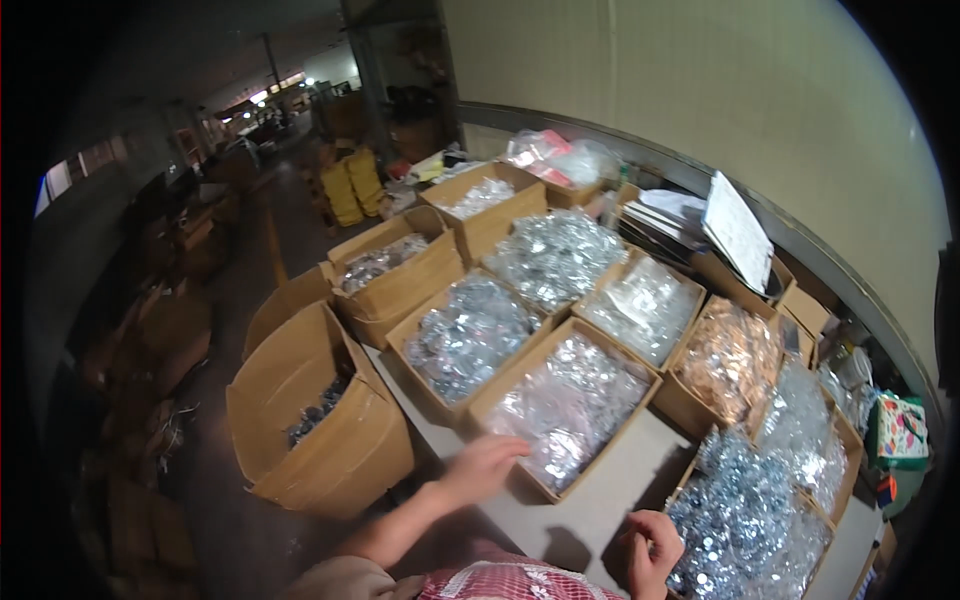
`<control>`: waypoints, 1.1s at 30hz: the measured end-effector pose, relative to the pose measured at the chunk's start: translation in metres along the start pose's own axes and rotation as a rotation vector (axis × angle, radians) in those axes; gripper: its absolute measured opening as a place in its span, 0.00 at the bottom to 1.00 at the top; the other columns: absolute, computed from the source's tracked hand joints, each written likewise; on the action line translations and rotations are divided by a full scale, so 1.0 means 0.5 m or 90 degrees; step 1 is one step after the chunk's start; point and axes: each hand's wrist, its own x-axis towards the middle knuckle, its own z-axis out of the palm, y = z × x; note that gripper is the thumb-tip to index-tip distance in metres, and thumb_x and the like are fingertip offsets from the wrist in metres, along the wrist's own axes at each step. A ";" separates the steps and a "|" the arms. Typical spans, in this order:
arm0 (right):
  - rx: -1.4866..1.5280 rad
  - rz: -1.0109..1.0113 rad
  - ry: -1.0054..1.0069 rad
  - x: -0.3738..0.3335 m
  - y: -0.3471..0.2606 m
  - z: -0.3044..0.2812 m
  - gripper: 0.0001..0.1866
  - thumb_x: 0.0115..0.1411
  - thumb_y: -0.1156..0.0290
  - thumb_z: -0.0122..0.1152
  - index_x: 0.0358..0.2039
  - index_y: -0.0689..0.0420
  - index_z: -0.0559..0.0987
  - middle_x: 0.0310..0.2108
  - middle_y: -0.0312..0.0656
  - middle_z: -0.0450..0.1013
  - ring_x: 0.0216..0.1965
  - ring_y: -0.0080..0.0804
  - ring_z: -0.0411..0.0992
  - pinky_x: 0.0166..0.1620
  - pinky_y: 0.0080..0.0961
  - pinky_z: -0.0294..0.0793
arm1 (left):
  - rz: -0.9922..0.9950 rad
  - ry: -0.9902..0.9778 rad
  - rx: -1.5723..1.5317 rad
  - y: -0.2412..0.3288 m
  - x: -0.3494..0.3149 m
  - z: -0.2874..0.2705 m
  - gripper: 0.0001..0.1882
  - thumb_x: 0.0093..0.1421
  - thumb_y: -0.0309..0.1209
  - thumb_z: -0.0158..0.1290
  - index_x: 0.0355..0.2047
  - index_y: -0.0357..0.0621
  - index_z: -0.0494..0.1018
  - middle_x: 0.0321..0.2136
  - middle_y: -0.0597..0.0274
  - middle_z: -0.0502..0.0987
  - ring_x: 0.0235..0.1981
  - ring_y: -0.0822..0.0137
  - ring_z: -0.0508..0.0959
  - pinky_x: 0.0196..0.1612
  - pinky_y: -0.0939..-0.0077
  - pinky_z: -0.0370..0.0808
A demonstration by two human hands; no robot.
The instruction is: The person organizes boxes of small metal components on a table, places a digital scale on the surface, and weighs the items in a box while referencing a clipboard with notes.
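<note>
Head view: left hand [485, 470] lingering at near-left rim of middle carton [608, 440], fingers extending loosely open, contact unclear. Silvery pieces [580, 400] lying inside middle carton. Right hand [652, 552] curling near-right of it, beside bluish pieces [735, 510]; whether gripping anything, cannot tell. Coppery pieces [730, 365] glinting to its right.

The right hand [652, 550] curls inward, hiding whether it holds anything; glinting blue-silver pieces [738, 510] beside it are too small to identify. Red patterned clothing [500, 582] is cut off by the lower edge. Marks on the white sheet [738, 235] are unreadable, and the far aisle [300, 185] blurs into darkness
</note>
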 end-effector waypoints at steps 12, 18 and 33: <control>-0.029 0.064 -0.106 0.270 -0.010 0.427 0.19 0.54 0.87 0.54 0.47 0.62 0.75 0.40 0.44 0.76 0.34 0.30 0.78 0.42 0.23 0.74 | -0.478 0.173 0.442 -0.560 0.081 -0.586 0.41 0.58 0.43 0.59 0.65 0.35 0.56 0.58 0.37 0.67 0.64 0.40 0.59 0.65 0.43 0.53; -0.182 -0.177 -0.304 0.494 -0.038 0.827 0.31 0.57 0.68 0.66 0.58 0.66 0.65 0.51 0.57 0.73 0.55 0.54 0.70 0.67 0.49 0.53 | -0.404 0.332 0.243 -0.799 0.187 -0.762 0.43 0.59 0.46 0.58 0.64 0.31 0.53 0.51 0.34 0.73 0.52 0.37 0.73 0.53 0.54 0.72; -0.275 -0.029 -0.493 0.699 0.028 1.172 0.89 0.22 0.37 0.82 0.59 0.90 0.31 0.59 0.83 0.52 0.66 0.68 0.54 0.70 0.38 0.48 | -0.368 0.284 0.231 -0.937 0.320 -0.773 0.12 0.57 0.32 0.59 0.40 0.42 0.77 0.26 0.40 0.77 0.30 0.40 0.78 0.33 0.57 0.75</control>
